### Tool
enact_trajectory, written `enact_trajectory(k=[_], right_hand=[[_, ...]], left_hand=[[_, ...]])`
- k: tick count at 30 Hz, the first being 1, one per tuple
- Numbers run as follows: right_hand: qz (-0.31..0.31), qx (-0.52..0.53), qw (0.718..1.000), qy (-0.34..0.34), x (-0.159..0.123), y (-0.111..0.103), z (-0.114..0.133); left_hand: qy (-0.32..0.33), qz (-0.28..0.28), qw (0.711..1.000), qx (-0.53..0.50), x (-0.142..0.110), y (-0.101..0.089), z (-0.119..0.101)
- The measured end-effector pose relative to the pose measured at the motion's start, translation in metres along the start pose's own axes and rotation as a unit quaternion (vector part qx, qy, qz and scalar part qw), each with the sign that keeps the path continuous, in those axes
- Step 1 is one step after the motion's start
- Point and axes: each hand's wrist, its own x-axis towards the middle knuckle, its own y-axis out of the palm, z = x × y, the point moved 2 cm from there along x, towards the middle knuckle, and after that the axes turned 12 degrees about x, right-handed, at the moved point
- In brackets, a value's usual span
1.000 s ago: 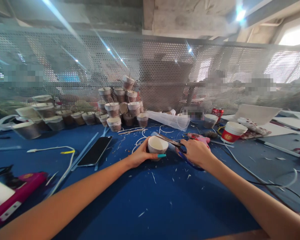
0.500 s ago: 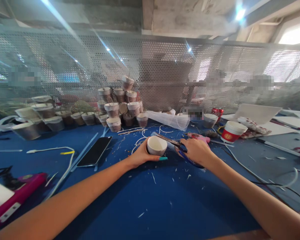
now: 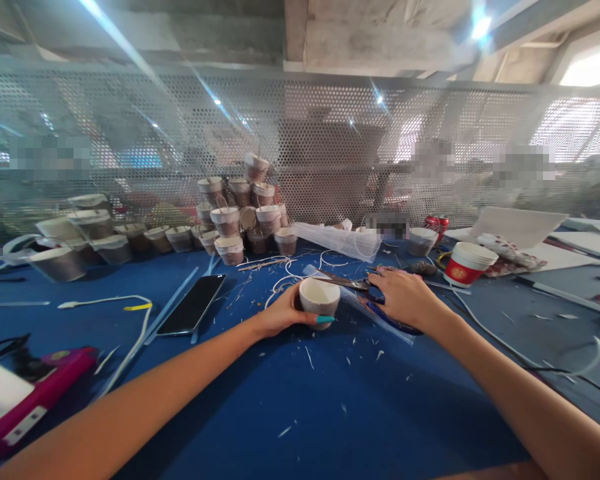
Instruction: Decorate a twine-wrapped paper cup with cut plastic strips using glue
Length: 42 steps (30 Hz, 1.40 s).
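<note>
My left hand [image 3: 284,313] is wrapped round a small whitish cup [image 3: 321,308] just above the blue table, its open top facing up and its inside bare. The thumb, with a long turquoise nail, lies across the cup's near side. My right hand [image 3: 405,297] is over a pair of scissors [image 3: 353,283] with dark blue handles, the fingers at the loops. Their blades point left, close behind the cup's rim. Clear plastic strips [image 3: 383,325] lie under the right hand. A pink tool behind that hand is mostly hidden.
A stack of similar cups [image 3: 225,222] stands at the back, with more cups [image 3: 57,263] at the left. A phone [image 3: 193,305] lies left of my hands. Red-banded paper cups [image 3: 465,272] stand right. A magenta power strip [image 3: 55,397] sits front left; cords and scraps are scattered about.
The cup in my left hand has shifted slightly right and is a little more upright. My right hand has moved slightly right with the scissors, its fingers flatter and more stretched out.
</note>
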Motion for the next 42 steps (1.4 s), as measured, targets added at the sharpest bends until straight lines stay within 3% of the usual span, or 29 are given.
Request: enact_trajectory(k=[19,26,31,42], right_hand=[[0.030,-0.011,0.999,0.014,-0.003,-0.010,0.008],[0.019,-0.014,1.000,-0.014,0.007,-0.008,0.007],[0.059,-0.006,0.997,-0.046,0.019,-0.007,0.004],[0.067,-0.006,0.997,-0.044,0.019,0.000,-0.002]], left_hand=[[-0.019,0.011,0.999,-0.024,0.000,-0.004,0.001],[-0.030,0.010,0.999,-0.031,0.001,-0.005,0.002],[-0.037,0.006,0.999,-0.036,0.001,-0.006,0.004],[-0.038,0.013,0.999,-0.034,0.004,-0.005,0.005]])
